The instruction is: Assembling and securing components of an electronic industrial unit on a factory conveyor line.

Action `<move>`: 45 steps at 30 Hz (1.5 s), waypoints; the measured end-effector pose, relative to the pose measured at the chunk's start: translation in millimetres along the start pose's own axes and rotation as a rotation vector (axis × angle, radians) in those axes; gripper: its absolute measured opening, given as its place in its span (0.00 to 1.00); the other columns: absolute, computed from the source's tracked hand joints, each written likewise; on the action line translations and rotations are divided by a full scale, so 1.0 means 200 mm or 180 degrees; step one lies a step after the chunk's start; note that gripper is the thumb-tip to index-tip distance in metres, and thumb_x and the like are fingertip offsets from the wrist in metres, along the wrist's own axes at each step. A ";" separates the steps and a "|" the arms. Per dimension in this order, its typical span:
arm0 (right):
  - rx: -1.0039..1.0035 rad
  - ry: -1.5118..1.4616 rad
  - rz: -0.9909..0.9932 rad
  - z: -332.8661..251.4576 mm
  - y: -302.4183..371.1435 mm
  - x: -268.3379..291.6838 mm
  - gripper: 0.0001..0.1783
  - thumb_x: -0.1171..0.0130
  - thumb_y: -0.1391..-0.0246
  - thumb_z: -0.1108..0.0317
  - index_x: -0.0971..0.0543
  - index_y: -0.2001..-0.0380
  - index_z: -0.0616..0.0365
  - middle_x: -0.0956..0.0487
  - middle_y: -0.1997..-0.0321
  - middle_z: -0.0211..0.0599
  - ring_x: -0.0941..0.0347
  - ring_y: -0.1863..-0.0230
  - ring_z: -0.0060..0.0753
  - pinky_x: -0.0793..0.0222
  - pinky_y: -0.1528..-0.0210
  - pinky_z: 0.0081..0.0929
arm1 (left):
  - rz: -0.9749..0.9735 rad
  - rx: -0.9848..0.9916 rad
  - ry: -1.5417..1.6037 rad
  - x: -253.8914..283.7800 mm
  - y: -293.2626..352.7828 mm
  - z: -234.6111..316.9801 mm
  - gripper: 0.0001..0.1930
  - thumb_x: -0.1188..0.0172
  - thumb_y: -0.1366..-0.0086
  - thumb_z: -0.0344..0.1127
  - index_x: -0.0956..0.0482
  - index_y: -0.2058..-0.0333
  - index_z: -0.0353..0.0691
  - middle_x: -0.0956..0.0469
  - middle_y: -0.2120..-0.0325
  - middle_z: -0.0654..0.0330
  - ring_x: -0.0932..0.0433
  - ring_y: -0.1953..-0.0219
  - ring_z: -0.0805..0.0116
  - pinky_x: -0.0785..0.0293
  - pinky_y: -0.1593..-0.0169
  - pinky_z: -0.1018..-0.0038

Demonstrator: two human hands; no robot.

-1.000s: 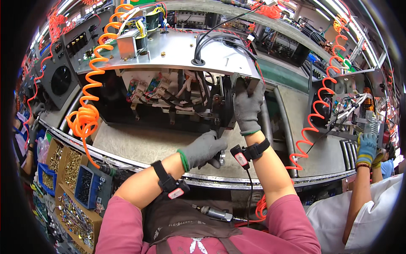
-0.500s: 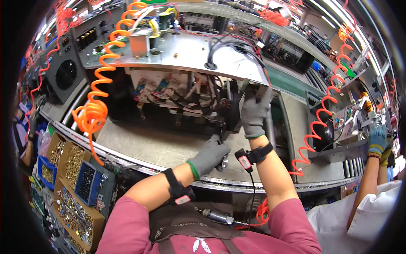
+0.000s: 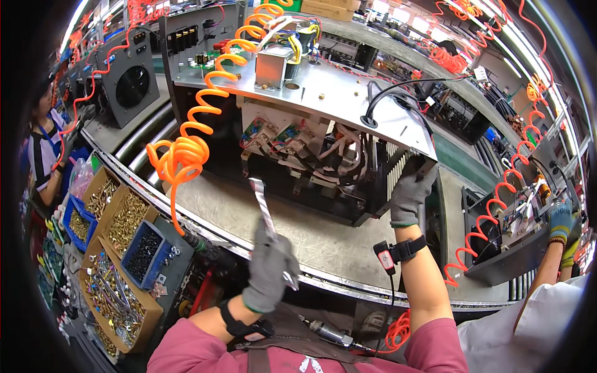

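Observation:
My left hand (image 3: 268, 267), in a grey glove, is closed round a silver wrench (image 3: 263, 208) that sticks up past the fingers. It is held over the bench's front edge, apart from the metal cabinet (image 3: 336, 102), and is slightly blurred. Wires and small circuit boards (image 3: 292, 138) show inside the cabinet's open front. At the cabinet's right front corner, beside a finned grille, my right hand (image 3: 411, 196), also gloved in grey, grips the dark edge. Its fingertips are partly hidden there.
An orange coiled hose (image 3: 186, 155) hangs left of the cabinet. Screw bins (image 3: 142, 255) stand at the lower left. A power screwdriver (image 3: 326, 332) lies at my lap. On the right, a co-worker's gloved hand (image 3: 559, 221) is at another chassis (image 3: 504, 267).
My left hand has drawn back from the cabinet's front, down and to the left, carrying the wrench. My right hand stays at the cabinet's right corner. The view has turned left.

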State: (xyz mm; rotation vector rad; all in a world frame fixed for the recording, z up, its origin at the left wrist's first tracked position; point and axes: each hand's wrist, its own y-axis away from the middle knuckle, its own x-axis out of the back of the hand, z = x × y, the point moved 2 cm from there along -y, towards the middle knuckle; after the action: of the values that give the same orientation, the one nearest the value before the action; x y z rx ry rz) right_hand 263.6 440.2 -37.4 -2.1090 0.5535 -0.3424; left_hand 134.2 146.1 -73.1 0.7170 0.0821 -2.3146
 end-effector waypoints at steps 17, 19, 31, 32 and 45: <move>0.0709 0.0167 -0.0256 -0.23 0.02 -0.19 0.22 0.36 0.48 0.65 0.30 0.54 0.65 0.28 0.56 0.55 0.28 0.55 0.63 0.31 0.54 0.49 | -0.0268 -0.1909 0.1216 0.01 -0.21 0.58 0.13 0.51 0.31 0.39 0.37 0.76 0.44 0.38 0.89 0.64 0.37 0.90 0.73 0.38 0.86 0.77; 0.0644 -0.0062 -0.0448 -0.30 0.04 -0.24 0.22 0.36 0.48 0.65 0.30 0.53 0.65 0.28 0.55 0.56 0.29 0.55 0.63 0.31 0.54 0.49 | -0.0568 -0.1847 0.1263 0.04 -0.20 0.61 0.14 0.51 0.31 0.40 0.36 0.76 0.44 0.34 0.89 0.60 0.37 0.90 0.71 0.38 0.86 0.77; 0.0797 -0.0301 -0.0846 -0.66 0.22 -0.54 0.36 0.34 0.51 0.64 0.37 0.42 0.64 0.29 0.49 0.57 0.32 0.47 0.59 0.35 0.44 0.46 | -0.1400 -0.1509 0.1634 0.08 -0.14 0.62 0.17 0.51 0.30 0.43 0.37 0.76 0.42 0.35 0.90 0.59 0.36 0.90 0.67 0.36 0.85 0.75; 0.0769 -0.0268 -0.0905 -0.69 0.23 -0.56 0.39 0.32 0.53 0.60 0.38 0.41 0.65 0.30 0.49 0.56 0.32 0.47 0.59 0.35 0.44 0.46 | -0.1343 -0.1495 0.1668 0.07 -0.13 0.62 0.16 0.51 0.31 0.43 0.37 0.76 0.42 0.36 0.90 0.60 0.36 0.90 0.67 0.36 0.85 0.74; 0.1179 -0.0657 -0.1698 -0.96 0.40 -0.93 0.49 0.30 0.55 0.49 0.42 0.38 0.64 0.33 0.44 0.55 0.34 0.45 0.58 0.37 0.44 0.46 | -0.0875 -0.0682 0.0762 0.09 -0.06 0.52 0.07 0.50 0.37 0.33 0.31 0.72 0.36 0.31 0.87 0.57 0.29 0.89 0.65 0.31 0.84 0.71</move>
State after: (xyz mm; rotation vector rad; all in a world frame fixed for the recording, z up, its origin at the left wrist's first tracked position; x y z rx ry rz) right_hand -0.9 359.6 -4.0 -1.8689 -0.1949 -0.4764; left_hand 67.2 119.2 3.4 0.9146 0.5606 -2.4152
